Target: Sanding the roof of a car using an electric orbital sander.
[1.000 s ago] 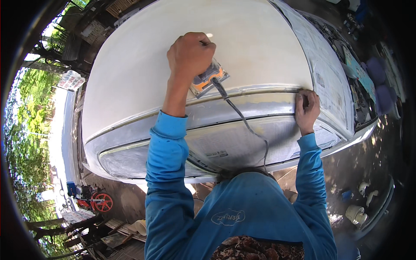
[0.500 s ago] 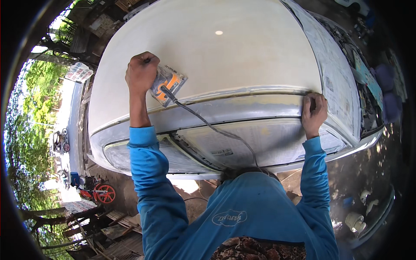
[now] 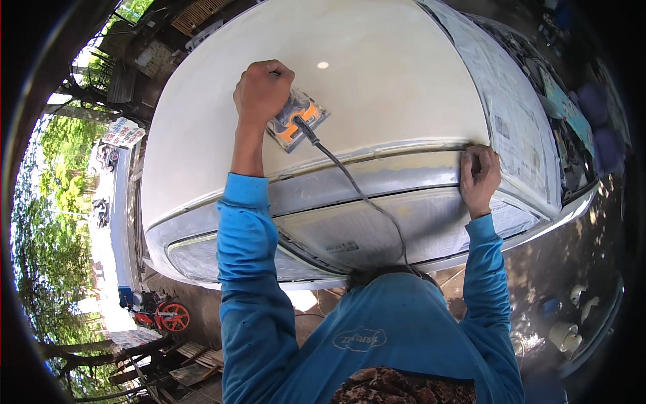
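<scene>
A pale, matte car roof (image 3: 377,81) fills the middle, above a grey side rail and windows (image 3: 356,229) covered with newspaper. My left hand (image 3: 264,91) is closed round an orange and dark-grey power sander (image 3: 299,121), whose square pad rests on the roof left of centre. Its black cord (image 3: 350,178) runs down across the side window toward my body. My right hand (image 3: 480,175) has its fingers curled on the roof's edge rail at the right, beside the front pillar.
Newspaper covers the windscreen (image 3: 511,135); beyond it are exposed engine parts and purple padded objects (image 3: 599,128). A red-wheeled motorbike (image 3: 168,313) stands lower left near a sunlit road and trees. A white bucket (image 3: 565,337) and scattered items lie on the ground at lower right.
My left hand and the sander swung left and down half a second ago, then back up and rightward, now left of where they began. My right hand stays on the edge.
</scene>
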Action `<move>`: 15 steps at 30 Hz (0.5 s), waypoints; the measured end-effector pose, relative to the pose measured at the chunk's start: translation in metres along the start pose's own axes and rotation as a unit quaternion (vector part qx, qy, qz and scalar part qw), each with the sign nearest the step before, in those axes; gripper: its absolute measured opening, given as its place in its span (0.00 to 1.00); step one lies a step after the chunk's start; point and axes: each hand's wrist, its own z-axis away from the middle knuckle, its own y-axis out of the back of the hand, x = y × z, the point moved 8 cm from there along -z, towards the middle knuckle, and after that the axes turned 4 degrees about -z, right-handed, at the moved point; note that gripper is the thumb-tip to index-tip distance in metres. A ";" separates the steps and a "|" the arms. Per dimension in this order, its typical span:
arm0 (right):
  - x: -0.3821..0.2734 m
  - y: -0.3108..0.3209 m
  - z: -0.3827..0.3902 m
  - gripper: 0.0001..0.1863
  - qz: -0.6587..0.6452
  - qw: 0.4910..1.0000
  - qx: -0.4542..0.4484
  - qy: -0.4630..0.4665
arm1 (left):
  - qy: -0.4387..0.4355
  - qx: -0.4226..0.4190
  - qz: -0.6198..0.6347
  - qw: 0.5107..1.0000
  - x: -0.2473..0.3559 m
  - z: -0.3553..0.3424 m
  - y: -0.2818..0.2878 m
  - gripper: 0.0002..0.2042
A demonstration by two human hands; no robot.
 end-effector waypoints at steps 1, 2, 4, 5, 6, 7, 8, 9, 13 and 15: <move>0.001 0.001 0.000 0.05 -0.002 1.000 0.004 -0.005 | 0.011 0.003 0.004 1.000 -0.004 -0.008 0.000 0.12; 0.001 0.001 0.000 0.05 0.000 1.000 0.001 -0.007 | 0.022 0.005 0.008 1.000 -0.008 -0.016 0.000 0.12; 0.000 0.002 0.000 0.05 0.004 1.000 0.005 -0.005 | 0.024 0.008 -0.001 1.000 -0.014 -0.031 -0.001 0.12; 0.000 0.001 -0.001 0.05 0.005 1.000 0.003 -0.004 | 0.035 0.008 -0.009 0.999 -0.018 -0.038 -0.002 0.12; 0.000 0.001 -0.001 0.05 0.007 1.000 0.003 -0.005 | 0.035 0.010 -0.013 0.999 -0.019 -0.043 -0.002 0.13; 0.000 0.001 -0.001 0.05 0.010 1.000 0.007 -0.009 | 0.029 0.011 -0.012 0.999 -0.018 -0.049 -0.003 0.13; 0.000 0.000 -0.001 0.05 0.011 1.000 0.004 -0.007 | 0.027 0.012 -0.014 0.999 -0.016 -0.053 -0.005 0.13; -0.001 0.000 -0.001 0.05 0.010 1.000 0.006 -0.005 | 0.029 0.009 -0.016 0.999 -0.014 -0.056 -0.007 0.13; 0.001 0.001 -0.001 0.05 0.012 1.000 0.012 -0.006 | 0.016 0.001 -0.019 1.000 0.017 -0.062 -0.024 0.13; 0.002 0.000 -0.001 0.05 0.014 1.000 0.009 -0.005 | -0.005 -0.020 -0.023 1.000 0.040 -0.059 -0.035 0.13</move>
